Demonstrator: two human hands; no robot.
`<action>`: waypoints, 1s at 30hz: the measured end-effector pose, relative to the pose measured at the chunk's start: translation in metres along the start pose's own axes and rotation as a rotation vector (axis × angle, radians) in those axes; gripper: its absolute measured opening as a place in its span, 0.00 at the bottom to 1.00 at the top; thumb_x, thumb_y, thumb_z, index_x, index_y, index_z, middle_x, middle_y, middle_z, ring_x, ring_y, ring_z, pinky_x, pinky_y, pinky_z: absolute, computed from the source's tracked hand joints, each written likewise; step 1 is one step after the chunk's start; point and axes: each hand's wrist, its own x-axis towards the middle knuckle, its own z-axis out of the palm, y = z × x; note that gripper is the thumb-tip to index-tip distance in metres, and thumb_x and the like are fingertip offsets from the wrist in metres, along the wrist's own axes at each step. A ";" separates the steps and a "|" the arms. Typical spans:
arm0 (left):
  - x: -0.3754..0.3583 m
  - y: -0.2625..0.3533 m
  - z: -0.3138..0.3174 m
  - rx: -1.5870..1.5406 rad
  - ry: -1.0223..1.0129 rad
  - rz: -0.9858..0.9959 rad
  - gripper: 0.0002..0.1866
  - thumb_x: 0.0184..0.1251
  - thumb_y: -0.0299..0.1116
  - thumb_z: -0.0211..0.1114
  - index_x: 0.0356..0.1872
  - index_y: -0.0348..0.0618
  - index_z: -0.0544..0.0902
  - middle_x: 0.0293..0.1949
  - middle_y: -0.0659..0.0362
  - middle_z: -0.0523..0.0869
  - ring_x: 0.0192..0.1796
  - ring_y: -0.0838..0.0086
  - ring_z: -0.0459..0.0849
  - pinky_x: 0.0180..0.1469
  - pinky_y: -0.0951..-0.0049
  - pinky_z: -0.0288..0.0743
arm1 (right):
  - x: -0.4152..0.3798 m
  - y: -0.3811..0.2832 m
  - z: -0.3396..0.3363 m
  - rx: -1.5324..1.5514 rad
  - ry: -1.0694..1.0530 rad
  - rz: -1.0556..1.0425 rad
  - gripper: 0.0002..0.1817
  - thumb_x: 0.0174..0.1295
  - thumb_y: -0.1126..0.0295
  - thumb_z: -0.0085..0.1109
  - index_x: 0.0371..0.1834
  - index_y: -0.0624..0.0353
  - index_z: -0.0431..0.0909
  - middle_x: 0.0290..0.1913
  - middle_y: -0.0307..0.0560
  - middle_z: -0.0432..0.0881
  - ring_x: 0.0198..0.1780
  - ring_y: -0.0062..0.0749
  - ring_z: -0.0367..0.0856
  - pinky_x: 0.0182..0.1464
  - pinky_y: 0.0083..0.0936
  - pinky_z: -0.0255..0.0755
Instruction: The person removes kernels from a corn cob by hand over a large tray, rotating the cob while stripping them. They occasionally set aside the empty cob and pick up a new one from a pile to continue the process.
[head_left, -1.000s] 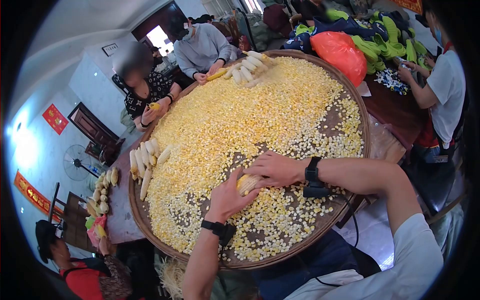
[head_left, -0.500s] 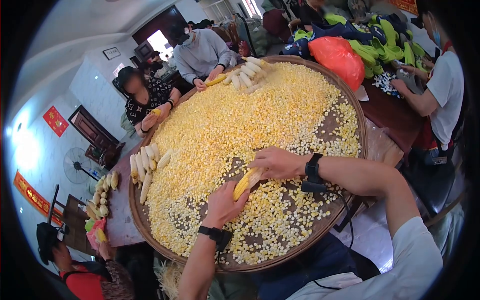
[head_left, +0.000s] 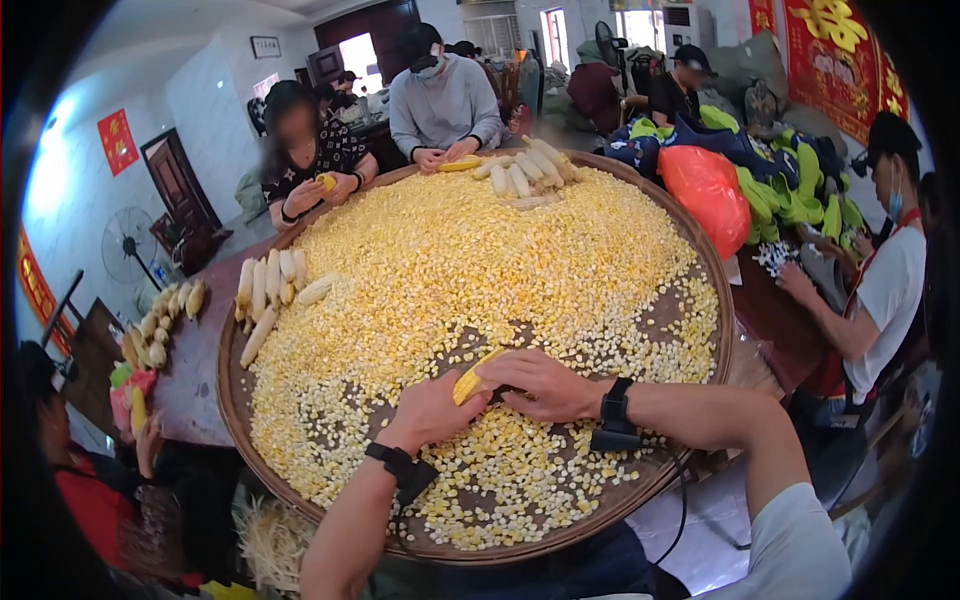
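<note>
- Head view: your left hand (head_left: 432, 410) and your right hand (head_left: 540, 385) met over the near part of the big round tray (head_left: 228, 400), both closed on one corn cob (head_left: 473, 377).
- The cob lay between your hands, its long axis running from lower left up to the right; the yellow end sat against your left thumb and the far end went under your right fingers (head_left: 510, 366).
- Neither hand was clearly nearer; each clasped its own end, the right from above, the left from below and behind.
- Loose kernels (head_left: 450, 260) covered the tray, thinner just under your hands, heaped deeper toward the far side.
- Stripped cobs (head_left: 268, 290) lay in a row at the tray's left edge, well apart from your grip.
- Other people sat along the far rim, each handling corn of their own.
</note>
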 end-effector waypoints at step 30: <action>0.003 -0.005 0.008 -0.015 0.028 0.019 0.37 0.74 0.72 0.62 0.56 0.43 0.87 0.43 0.42 0.94 0.47 0.41 0.92 0.52 0.46 0.85 | -0.002 -0.009 0.005 0.130 -0.023 0.231 0.36 0.68 0.73 0.72 0.81 0.55 0.74 0.68 0.53 0.83 0.69 0.49 0.81 0.74 0.41 0.74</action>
